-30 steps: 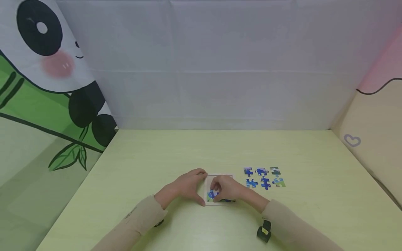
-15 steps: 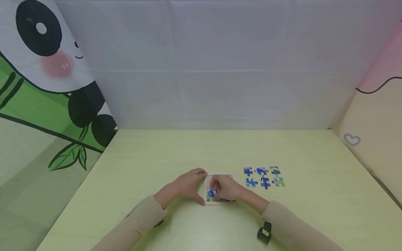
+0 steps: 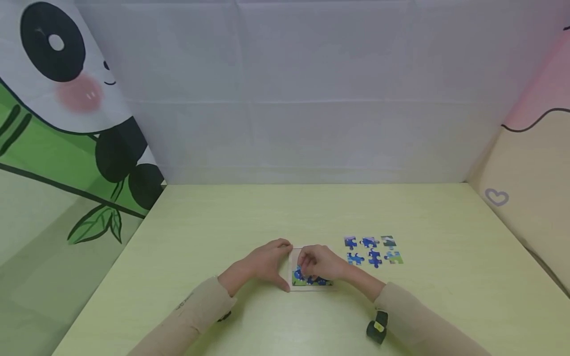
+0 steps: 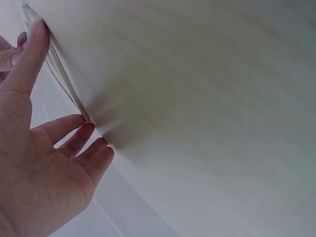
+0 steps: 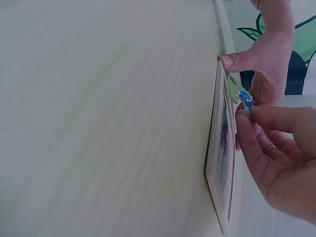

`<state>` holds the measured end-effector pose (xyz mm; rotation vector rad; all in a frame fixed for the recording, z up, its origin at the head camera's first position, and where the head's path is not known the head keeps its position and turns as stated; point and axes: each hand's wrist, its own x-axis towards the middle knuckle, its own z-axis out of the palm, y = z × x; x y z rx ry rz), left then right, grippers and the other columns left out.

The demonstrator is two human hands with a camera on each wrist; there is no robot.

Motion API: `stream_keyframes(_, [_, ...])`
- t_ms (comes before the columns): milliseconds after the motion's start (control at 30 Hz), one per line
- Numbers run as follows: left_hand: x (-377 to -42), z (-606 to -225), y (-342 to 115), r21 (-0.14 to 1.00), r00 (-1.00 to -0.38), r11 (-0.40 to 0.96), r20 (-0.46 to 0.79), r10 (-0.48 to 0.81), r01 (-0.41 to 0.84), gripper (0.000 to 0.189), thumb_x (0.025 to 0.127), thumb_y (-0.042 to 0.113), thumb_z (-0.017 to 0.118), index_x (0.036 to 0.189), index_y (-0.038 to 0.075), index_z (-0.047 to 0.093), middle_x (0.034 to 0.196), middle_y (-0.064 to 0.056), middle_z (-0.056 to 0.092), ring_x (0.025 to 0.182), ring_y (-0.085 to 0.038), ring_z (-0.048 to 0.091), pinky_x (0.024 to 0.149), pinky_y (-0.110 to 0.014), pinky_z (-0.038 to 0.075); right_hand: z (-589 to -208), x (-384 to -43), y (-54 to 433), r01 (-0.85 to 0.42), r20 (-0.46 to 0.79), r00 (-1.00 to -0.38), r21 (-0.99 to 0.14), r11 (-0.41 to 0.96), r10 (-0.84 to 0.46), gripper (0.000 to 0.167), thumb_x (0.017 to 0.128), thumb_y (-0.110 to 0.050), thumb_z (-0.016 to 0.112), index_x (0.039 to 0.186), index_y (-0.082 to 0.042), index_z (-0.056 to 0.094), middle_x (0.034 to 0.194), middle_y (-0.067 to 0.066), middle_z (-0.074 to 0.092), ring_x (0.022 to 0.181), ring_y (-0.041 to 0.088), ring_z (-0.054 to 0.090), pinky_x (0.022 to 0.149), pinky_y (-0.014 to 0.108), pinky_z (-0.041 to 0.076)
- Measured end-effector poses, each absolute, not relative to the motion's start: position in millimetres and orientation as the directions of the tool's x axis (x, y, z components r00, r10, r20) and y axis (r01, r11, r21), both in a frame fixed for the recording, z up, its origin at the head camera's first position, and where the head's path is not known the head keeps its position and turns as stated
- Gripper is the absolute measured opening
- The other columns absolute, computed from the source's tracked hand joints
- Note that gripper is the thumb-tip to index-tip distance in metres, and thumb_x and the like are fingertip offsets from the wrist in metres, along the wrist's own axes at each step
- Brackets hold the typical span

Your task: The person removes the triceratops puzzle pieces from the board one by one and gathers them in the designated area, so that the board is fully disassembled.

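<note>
A shallow pale puzzle tray (image 3: 311, 289) lies on the table, with blue and green picture pieces (image 3: 321, 281) along its near part. My left hand (image 3: 266, 262) holds the tray's left side, thumb at the near corner and fingertips at the far one. Over the tray, my right hand (image 3: 323, 262) pinches a blue and green puzzle piece (image 5: 245, 98) between thumb and fingers. In the right wrist view that piece stands tilted at the tray's surface. The left wrist view shows the left thumb and fingers (image 4: 79, 129) along the tray's edge. My right hand hides part of the tray's middle.
Right of the tray, several loose puzzle pieces (image 3: 374, 257) lie in two rows on the pale wooden table (image 3: 249, 212). A white sheet (image 3: 311, 138) closes the back, and a panda-print cloth (image 3: 120, 153) hangs at the left.
My right hand has lifted slightly and drawn back from the near row, so more of the picture there shows. The left hand stays at the tray's edge.
</note>
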<state>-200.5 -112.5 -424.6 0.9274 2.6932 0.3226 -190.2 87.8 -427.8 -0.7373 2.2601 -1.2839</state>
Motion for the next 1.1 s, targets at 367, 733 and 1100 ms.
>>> stream_keyframes(367, [-201.0,-425.5,-111.8,0.306,-0.756,0.764,-0.172,0.631,0.568,0.100,0.060,0.051,0.079,0.136,-0.001,0.038,0.136,-0.010,0.037,0.126,-0.024,0.036,0.103,-0.036,0.035,-425.2,-190.7,95.7,-0.236,-0.101,-0.765,-0.875,0.423,-0.636,0.010,0.082,0.007,0.057,0.089,0.000,0.058,0.077,0.007,0.060,0.068,0.015,0.058,0.058,0.028,0.054])
stream_keyframes(733, [-200.0,-424.4,-111.7,0.300,-0.764,0.772,-0.172,0.622,0.561,0.101,0.059,0.050,0.080,0.136,0.000,0.038,0.137,-0.010,0.038,0.126,-0.024,0.036,0.103,-0.036,0.035,-419.3,-193.0,121.7,-0.227,-0.102,-0.766,-0.881,0.416,-0.635,0.010,0.082,0.004,0.057,0.090,-0.001,0.059,0.077,0.005,0.059,0.066,0.015,0.054,0.057,0.025,0.051])
stream_keyframes(1100, [-200.8,-427.0,-111.6,0.298,-0.764,0.772,-0.171,0.622,0.562,0.103,0.057,0.051,0.080,0.136,0.000,0.038,0.138,-0.010,0.036,0.127,-0.025,0.035,0.103,-0.037,0.035,-421.8,-193.5,168.2,-0.273,-0.069,-0.783,-0.855,0.440,-0.618,0.013,0.081,0.007,0.054,0.090,0.000,0.059,0.081,0.007,0.059,0.069,0.016,0.053,0.055,0.024,0.049])
